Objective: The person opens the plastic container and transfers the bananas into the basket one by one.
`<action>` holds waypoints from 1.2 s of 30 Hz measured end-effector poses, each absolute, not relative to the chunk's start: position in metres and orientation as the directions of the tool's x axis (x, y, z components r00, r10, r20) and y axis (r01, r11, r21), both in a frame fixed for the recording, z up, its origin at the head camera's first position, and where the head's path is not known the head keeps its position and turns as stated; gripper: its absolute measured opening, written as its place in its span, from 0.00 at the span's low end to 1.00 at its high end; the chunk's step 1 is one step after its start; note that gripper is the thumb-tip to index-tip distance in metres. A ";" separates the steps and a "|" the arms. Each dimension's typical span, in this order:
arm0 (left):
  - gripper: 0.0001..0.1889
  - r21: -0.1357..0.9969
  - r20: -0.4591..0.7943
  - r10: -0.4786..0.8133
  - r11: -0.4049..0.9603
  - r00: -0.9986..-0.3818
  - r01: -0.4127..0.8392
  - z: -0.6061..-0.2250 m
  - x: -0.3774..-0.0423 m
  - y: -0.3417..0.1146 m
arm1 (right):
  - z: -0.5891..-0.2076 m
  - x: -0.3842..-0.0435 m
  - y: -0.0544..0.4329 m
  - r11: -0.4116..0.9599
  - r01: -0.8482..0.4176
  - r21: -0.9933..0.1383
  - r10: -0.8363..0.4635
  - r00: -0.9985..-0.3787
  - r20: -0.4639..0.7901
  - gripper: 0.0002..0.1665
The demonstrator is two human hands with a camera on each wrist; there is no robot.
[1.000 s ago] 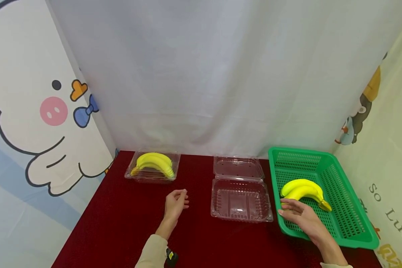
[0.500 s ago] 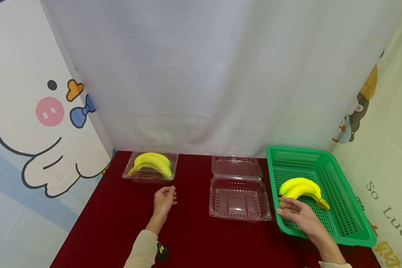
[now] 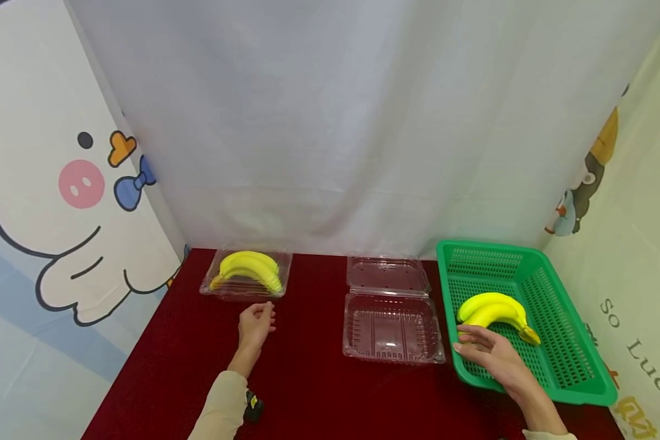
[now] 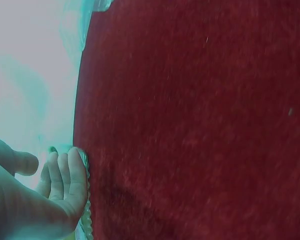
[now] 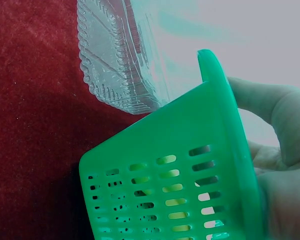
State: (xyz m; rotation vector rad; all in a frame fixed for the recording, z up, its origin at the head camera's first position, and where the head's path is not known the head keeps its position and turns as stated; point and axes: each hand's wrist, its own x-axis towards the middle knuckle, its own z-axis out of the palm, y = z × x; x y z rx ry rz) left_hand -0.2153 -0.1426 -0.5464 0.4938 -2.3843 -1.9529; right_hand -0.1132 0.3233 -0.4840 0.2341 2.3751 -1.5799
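Observation:
In the head view my left hand [image 3: 255,328] hovers over the red cloth with loosely bent fingers and nothing in them. Just beyond it a closed clear plastic clamshell box [image 3: 205,287] contains a bunch of yellow bananas [image 3: 249,267]. My right hand [image 3: 492,355] is over the near left side of a green plastic basket [image 3: 577,330], fingers relaxed, beside another bunch of bananas [image 3: 495,308] lying inside. The right wrist view shows that hand behind the basket's rim [image 5: 235,135]; whether it touches the bananas is hidden. Between the hands lies an opened clamshell box [image 3: 393,330], lid folded back.
Red cloth [image 3: 313,391] covers the table. A pale curtain [image 3: 308,122] hangs along the back edge, with printed cartoon sheets [image 3: 33,183] at the left and right. The basket's raised walls stand close to the opened box.
My left hand has moved left and slightly away from me, closer to the closed banana box. My right hand has stayed at the basket. The view has shifted slightly.

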 end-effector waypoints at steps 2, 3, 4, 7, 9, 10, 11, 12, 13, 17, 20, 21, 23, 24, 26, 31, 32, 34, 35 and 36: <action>0.19 0.959 -0.185 -0.265 0.161 -0.946 -0.233 -0.546 -0.217 -0.146 | -0.485 -0.113 0.324 0.393 0.278 -0.876 -0.027 -0.949 -0.313 0.40; 0.19 0.959 -0.188 -0.269 0.158 -0.945 -0.236 -0.546 -0.218 -0.147 | -0.485 -0.113 0.325 0.391 0.282 -0.876 -0.022 -0.949 -0.316 0.39; 0.19 0.959 -0.191 -0.271 0.156 -0.943 -0.238 -0.545 -0.219 -0.149 | -0.486 -0.113 0.325 0.394 0.281 -0.875 -0.023 -0.949 -0.315 0.39; 0.20 0.956 -0.199 -0.280 0.155 -0.939 -0.249 -0.545 -0.221 -0.154 | -0.488 -0.113 0.326 0.395 0.274 -0.877 -0.029 -0.951 -0.309 0.39; 0.21 0.955 -0.200 -0.286 0.157 -0.937 -0.252 -0.545 -0.223 -0.157 | -0.489 -0.112 0.326 0.393 0.275 -0.878 -0.025 -0.951 -0.309 0.39; 0.21 0.955 -0.198 -0.291 0.159 -0.936 -0.251 -0.545 -0.224 -0.158 | -0.489 -0.112 0.326 0.393 0.274 -0.878 -0.025 -0.951 -0.308 0.39; 0.22 0.954 -0.197 -0.296 0.161 -0.935 -0.252 -0.545 -0.225 -0.159 | -0.489 -0.112 0.325 0.390 0.276 -0.878 -0.021 -0.951 -0.308 0.39; 0.22 0.954 -0.195 -0.302 0.160 -0.933 -0.252 -0.545 -0.225 -0.160 | -0.489 -0.112 0.326 0.391 0.273 -0.879 -0.025 -0.952 -0.306 0.39; 0.23 0.955 -0.193 -0.308 0.160 -0.931 -0.251 -0.545 -0.226 -0.161 | -0.488 -0.112 0.325 0.390 0.276 -0.878 -0.022 -0.951 -0.308 0.39; 0.26 0.954 -0.195 -0.329 0.156 -0.924 -0.256 -0.546 -0.229 -0.167 | -0.487 -0.112 0.324 0.385 0.292 -0.876 -0.007 -0.948 -0.319 0.39; 0.28 0.954 -0.194 -0.331 0.156 -0.923 -0.257 -0.547 -0.231 -0.171 | -0.487 -0.112 0.324 0.391 0.283 -0.876 -0.018 -0.949 -0.314 0.39; 0.28 0.954 -0.194 -0.329 0.157 -0.924 -0.256 -0.547 -0.232 -0.173 | -0.487 -0.112 0.324 0.394 0.279 -0.876 -0.020 -0.950 -0.312 0.39; 0.29 0.956 -0.191 -0.328 0.152 -0.925 -0.252 -0.547 -0.234 -0.175 | -0.487 -0.112 0.325 0.395 0.273 -0.877 -0.028 -0.951 -0.308 0.39; 0.29 0.956 -0.192 -0.329 0.151 -0.925 -0.252 -0.547 -0.235 -0.176 | -0.487 -0.112 0.325 0.395 0.270 -0.878 -0.031 -0.951 -0.307 0.39; 0.29 0.956 -0.196 -0.333 0.146 -0.922 -0.256 -0.547 -0.236 -0.178 | -0.487 -0.112 0.324 0.390 0.273 -0.879 -0.028 -0.951 -0.308 0.38; 0.29 0.953 -0.215 -0.333 0.132 -0.918 -0.271 -0.547 -0.238 -0.182 | -0.487 -0.112 0.324 0.389 0.273 -0.880 -0.025 -0.951 -0.307 0.38; 0.29 0.954 -0.217 -0.329 0.129 -0.919 -0.271 -0.547 -0.238 -0.183 | -0.487 -0.113 0.324 0.391 0.271 -0.880 -0.027 -0.952 -0.305 0.38; 0.29 0.954 -0.221 -0.319 0.123 -0.922 -0.272 -0.547 -0.239 -0.185 | -0.487 -0.113 0.325 0.393 0.269 -0.879 -0.027 -0.952 -0.304 0.38; 0.28 0.955 -0.226 -0.314 0.117 -0.922 -0.274 -0.547 -0.240 -0.186 | -0.487 -0.113 0.325 0.395 0.269 -0.879 -0.026 -0.952 -0.304 0.38; 0.28 0.955 -0.231 -0.308 0.108 -0.923 -0.275 -0.547 -0.240 -0.187 | -0.487 -0.113 0.325 0.395 0.268 -0.879 -0.028 -0.953 -0.303 0.38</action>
